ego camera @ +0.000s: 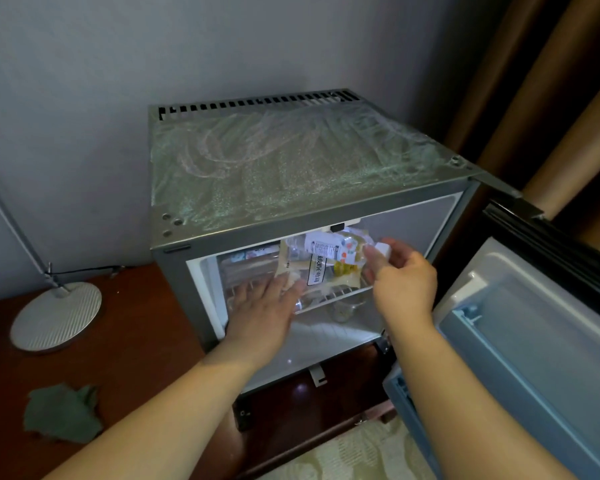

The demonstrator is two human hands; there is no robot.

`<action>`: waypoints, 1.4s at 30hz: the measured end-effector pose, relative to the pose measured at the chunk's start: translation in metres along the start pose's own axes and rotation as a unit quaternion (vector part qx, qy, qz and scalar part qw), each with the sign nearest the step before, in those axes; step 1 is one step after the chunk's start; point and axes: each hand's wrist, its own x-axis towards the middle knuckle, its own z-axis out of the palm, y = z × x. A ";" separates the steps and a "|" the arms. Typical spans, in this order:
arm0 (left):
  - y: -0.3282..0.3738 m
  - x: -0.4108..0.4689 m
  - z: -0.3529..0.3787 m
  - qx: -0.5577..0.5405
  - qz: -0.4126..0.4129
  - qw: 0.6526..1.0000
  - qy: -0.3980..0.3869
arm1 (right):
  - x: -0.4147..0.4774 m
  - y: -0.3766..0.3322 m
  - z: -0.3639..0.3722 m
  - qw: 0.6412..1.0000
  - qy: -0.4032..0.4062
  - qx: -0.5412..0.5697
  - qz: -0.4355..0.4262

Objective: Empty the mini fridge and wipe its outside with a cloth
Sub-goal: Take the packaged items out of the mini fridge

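The grey mini fridge (291,161) stands on a wooden desk with its door (534,341) swung open to the right. Its top is streaked with wet wipe marks. My right hand (400,275) grips a small white-capped bottle (333,249) at the fridge opening, above the wire shelf (329,299). My left hand (267,303) reaches inside, fingers spread flat against a clear food packet (312,271) on that shelf. More packets lie further back on the left. A small jar (342,311) sits below the shelf. A green cloth (63,414) lies crumpled on the desk, front left.
A desk lamp with a round silver base (56,317) stands left of the fridge, its cable running along the grey wall. Brown curtains (541,98) hang behind the open door. The desk's front edge (309,441) meets patterned carpet below.
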 end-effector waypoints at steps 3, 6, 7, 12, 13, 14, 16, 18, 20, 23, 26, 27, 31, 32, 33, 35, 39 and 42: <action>0.000 0.000 -0.003 -0.004 -0.006 1.000 -0.007 | -0.004 -0.005 -0.003 1.000 0.023 0.002 -0.007; 0.001 0.000 -0.005 0.003 -0.014 1.000 -0.018 | -0.008 -0.007 -0.011 0.999 0.034 -0.026 -0.025; 0.001 0.000 -0.005 0.001 -0.016 1.000 -0.021 | -0.011 -0.008 -0.012 0.998 0.034 -0.036 -0.027; 0.002 0.001 -0.009 0.002 -0.025 0.999 -0.026 | -0.026 -0.018 -0.013 0.989 0.034 -0.125 -0.073; 0.002 0.001 -0.009 0.005 -0.027 0.999 -0.023 | -0.031 -0.022 -0.014 0.986 0.037 -0.139 -0.085; 0.002 0.001 -0.008 0.008 -0.030 0.999 -0.021 | -0.034 -0.025 -0.015 0.983 0.041 -0.149 -0.095; 0.002 0.001 -0.007 0.009 -0.041 0.999 -0.021 | -0.043 -0.032 -0.020 0.980 0.039 -0.159 -0.114; 0.002 0.002 -0.007 0.017 -0.050 0.998 -0.027 | -0.051 -0.037 -0.025 0.978 0.030 -0.166 -0.126; 0.003 0.003 -0.006 0.026 -0.063 0.997 -0.026 | -0.059 -0.041 -0.031 0.975 0.023 -0.177 -0.134; 0.004 0.004 -0.007 0.021 -0.082 0.996 -0.027 | -0.069 -0.046 -0.042 0.968 0.019 -0.211 -0.137; 0.004 0.006 -0.007 0.019 -0.087 0.995 -0.044 | -0.075 -0.051 -0.052 0.961 0.019 -0.237 -0.144; 0.003 0.006 -0.006 0.018 -0.087 0.995 -0.044 | -0.077 -0.052 -0.055 0.957 0.020 -0.250 -0.149; 0.003 0.007 -0.006 -0.002 -0.083 0.995 -0.049 | -0.083 -0.057 -0.064 0.941 0.014 -0.302 -0.151; 0.003 0.007 -0.007 -0.006 -0.081 0.995 -0.050 | -0.084 -0.058 -0.065 0.937 0.011 -0.315 -0.148; 0.002 0.007 -0.007 -0.008 -0.079 0.996 -0.049 | -0.085 -0.059 -0.066 0.933 0.008 -0.327 -0.146; 0.001 0.006 -0.008 -0.009 -0.071 0.996 -0.047 | -0.088 -0.059 -0.068 0.926 0.004 -0.348 -0.146; 0.003 0.002 -0.009 -0.012 -0.064 0.997 -0.045 | -0.092 -0.058 -0.072 0.917 -0.013 -0.372 -0.147; 0.006 0.000 -0.012 -0.014 -0.060 0.997 -0.054 | -0.090 -0.057 -0.075 0.912 -0.031 -0.383 -0.144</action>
